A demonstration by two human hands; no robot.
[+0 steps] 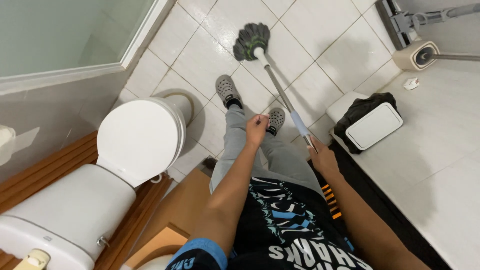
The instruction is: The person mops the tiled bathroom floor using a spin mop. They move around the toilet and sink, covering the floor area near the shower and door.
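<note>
Nearest us, our right hand is wrapped closed around the upper end of the mop handle. Our left hand hangs free over the grey trousers, fingers loosely curled, holding nothing. Farther out, the mop head rests on the white floor tiles, ahead of the grey clogs. Risk, as we judge it: with a one-handed grip the handle may twist or slip; wet tile could let a clog slide; a swing could strike the toilet or bin.
</note>
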